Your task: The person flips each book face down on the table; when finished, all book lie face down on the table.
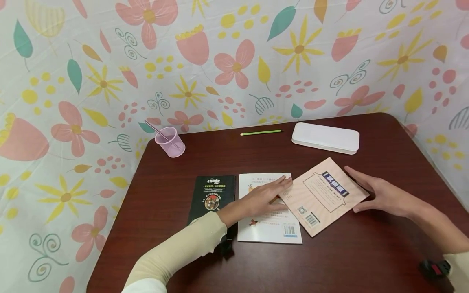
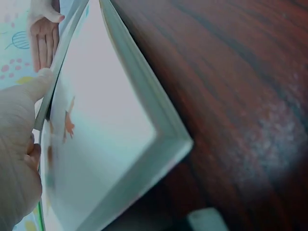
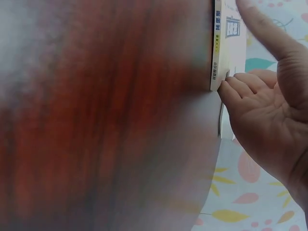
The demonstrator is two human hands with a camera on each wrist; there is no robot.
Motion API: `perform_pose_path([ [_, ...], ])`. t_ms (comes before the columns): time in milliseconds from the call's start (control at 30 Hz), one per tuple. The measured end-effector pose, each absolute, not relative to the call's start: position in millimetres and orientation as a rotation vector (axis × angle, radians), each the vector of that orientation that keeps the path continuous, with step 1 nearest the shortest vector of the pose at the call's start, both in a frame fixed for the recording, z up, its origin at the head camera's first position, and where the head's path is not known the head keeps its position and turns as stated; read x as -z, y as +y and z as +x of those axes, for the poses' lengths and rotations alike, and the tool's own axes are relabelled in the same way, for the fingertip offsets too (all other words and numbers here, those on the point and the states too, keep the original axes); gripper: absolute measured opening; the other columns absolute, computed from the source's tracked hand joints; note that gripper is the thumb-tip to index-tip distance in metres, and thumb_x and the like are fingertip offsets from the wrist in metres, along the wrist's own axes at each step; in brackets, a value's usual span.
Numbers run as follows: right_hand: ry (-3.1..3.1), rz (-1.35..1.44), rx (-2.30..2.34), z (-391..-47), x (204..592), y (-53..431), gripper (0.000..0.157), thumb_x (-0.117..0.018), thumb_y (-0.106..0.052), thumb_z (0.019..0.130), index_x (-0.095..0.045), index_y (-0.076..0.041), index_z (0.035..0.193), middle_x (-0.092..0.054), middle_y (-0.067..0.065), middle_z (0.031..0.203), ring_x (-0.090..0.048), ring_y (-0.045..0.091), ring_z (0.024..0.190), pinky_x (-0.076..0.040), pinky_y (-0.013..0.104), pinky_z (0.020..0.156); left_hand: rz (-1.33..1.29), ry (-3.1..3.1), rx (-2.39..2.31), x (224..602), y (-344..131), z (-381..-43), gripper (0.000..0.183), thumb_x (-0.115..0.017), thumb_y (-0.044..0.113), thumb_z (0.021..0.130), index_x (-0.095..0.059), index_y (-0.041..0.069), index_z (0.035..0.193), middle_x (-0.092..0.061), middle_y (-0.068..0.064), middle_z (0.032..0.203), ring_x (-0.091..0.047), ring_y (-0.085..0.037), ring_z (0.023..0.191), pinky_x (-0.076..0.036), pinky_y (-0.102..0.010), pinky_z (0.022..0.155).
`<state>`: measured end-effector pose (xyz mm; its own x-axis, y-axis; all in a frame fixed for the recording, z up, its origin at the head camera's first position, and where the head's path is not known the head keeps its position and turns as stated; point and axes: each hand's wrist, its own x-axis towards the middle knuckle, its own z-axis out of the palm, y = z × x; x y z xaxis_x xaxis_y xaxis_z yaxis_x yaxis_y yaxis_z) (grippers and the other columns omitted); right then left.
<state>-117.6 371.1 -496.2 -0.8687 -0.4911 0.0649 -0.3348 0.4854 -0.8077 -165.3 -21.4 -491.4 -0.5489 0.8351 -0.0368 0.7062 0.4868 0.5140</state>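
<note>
A beige book (image 1: 324, 195), its back cover with a barcode facing up, lies at a slant and overlaps the right side of a white book (image 1: 269, 232). My left hand (image 1: 261, 199) reaches over the white book and pinches the left corner of the beige one between thumb and fingers. In the left wrist view, that hand (image 2: 19, 149) is at the thin book edge, above the white cover. My right hand (image 1: 388, 195) is at the beige book's right edge, thumb and fingers spread apart. Its fingertips meet the book's end in the right wrist view, palm (image 3: 269, 106) showing.
Left of the white book lies a black book (image 1: 196, 199), partly behind my left forearm. A white pencil case (image 1: 326, 136) and a green pencil (image 1: 261, 132) lie farther back. At the back left, a pink cup (image 1: 170, 142) holds a thin stick. A flowered cloth hangs behind the table.
</note>
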Motion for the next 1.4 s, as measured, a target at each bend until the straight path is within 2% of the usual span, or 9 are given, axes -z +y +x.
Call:
perform_pose_path([
  [200, 2.739, -0.702, 1.207, -111, 499, 373, 0.102, -0.095, -0.009, 0.077, -0.039, 0.003, 0.162, -0.048, 0.036, 0.153, -0.034, -0.028, 0.131, -0.031, -0.002, 0.097, 1.329, 2.492, -0.561, 498, -22, -164, 0.076, -0.067, 0.036, 0.106, -0.03, 0.011, 0.168, -0.027, -0.002, 0.174, -0.017, -0.014, 0.161, -0.021, -0.025, 0.126],
  [367, 2.858, -0.654, 1.075, -108, 498, 370, 0.096, -0.096, -0.013, 0.076, -0.047, 0.001, 0.158, -0.056, 0.032, 0.148, -0.036, -0.03, 0.122, -0.029, -0.003, 0.093, 1.355, 2.535, -0.508, 499, -22, -162, 0.069, -0.063, 0.036, 0.108, -0.035, 0.012, 0.167, -0.03, -0.001, 0.173, -0.02, -0.015, 0.16, -0.02, -0.025, 0.126],
  [567, 2.956, -0.608, 0.911, -108, 495, 368, 0.089, -0.098, -0.019, 0.075, -0.056, 0.0, 0.152, -0.065, 0.026, 0.141, -0.047, -0.02, 0.112, -0.034, 0.0, 0.085, 1.446, 2.578, -0.436, 499, -21, -159, 0.06, -0.061, 0.032, 0.11, -0.043, 0.01, 0.163, -0.037, -0.003, 0.169, -0.026, -0.015, 0.159, -0.017, -0.023, 0.126],
  [800, 3.062, -0.563, 0.797, -110, 492, 369, 0.076, -0.099, -0.015, 0.073, -0.067, -0.002, 0.141, -0.073, 0.021, 0.127, -0.061, -0.002, 0.102, -0.037, 0.002, 0.079, 1.552, 2.61, -0.39, 500, -21, -152, 0.053, -0.063, 0.029, 0.109, -0.052, 0.011, 0.158, -0.047, -0.002, 0.163, -0.037, -0.013, 0.154, -0.021, -0.022, 0.125],
  [1033, 3.124, -0.533, 0.806, -114, 493, 373, 0.064, -0.098, -0.01, 0.073, -0.075, -0.005, 0.132, -0.077, 0.019, 0.12, -0.053, -0.018, 0.106, -0.036, -0.001, 0.079, 1.653, 2.629, -0.387, 498, -20, -140, 0.048, -0.068, 0.031, 0.107, -0.062, 0.011, 0.15, -0.056, -0.004, 0.155, -0.047, -0.012, 0.147, -0.028, -0.023, 0.122],
  [1100, 3.141, -0.535, 0.804, -116, 493, 374, 0.06, -0.097, -0.009, 0.073, -0.076, -0.005, 0.13, -0.077, 0.018, 0.118, -0.061, -0.01, 0.108, -0.036, -0.002, 0.079, 1.673, 2.642, -0.347, 496, -20, -136, 0.047, -0.067, 0.034, 0.107, -0.063, 0.013, 0.149, -0.057, -0.003, 0.154, -0.049, -0.012, 0.145, -0.031, -0.023, 0.12],
  [1167, 3.149, -0.531, 0.797, -118, 493, 374, 0.057, -0.097, -0.008, 0.074, -0.077, -0.004, 0.127, -0.077, 0.019, 0.118, -0.072, 0.01, 0.107, -0.037, -0.002, 0.078, 1.711, 2.66, -0.281, 496, -19, -132, 0.047, -0.066, 0.037, 0.107, -0.065, 0.015, 0.148, -0.059, -0.002, 0.152, -0.051, -0.012, 0.144, -0.033, -0.023, 0.119],
  [1267, 3.149, -0.512, 0.784, -121, 493, 374, 0.054, -0.096, -0.007, 0.075, -0.077, -0.003, 0.126, -0.076, 0.022, 0.118, -0.074, 0.039, 0.108, -0.038, 0.0, 0.075, 1.774, 2.684, -0.194, 495, -17, -128, 0.047, -0.065, 0.042, 0.107, -0.066, 0.016, 0.147, -0.062, -0.001, 0.149, -0.054, -0.012, 0.141, -0.034, -0.024, 0.119],
  [1400, 3.146, -0.489, 0.791, -125, 492, 374, 0.049, -0.094, -0.006, 0.077, -0.078, -0.003, 0.124, -0.076, 0.023, 0.116, -0.072, 0.046, 0.109, -0.037, 0.0, 0.074, 1.846, 2.704, -0.149, 497, -13, -123, 0.049, -0.064, 0.046, 0.106, -0.068, 0.016, 0.145, -0.065, -0.001, 0.146, -0.057, -0.011, 0.139, -0.035, -0.025, 0.119],
])
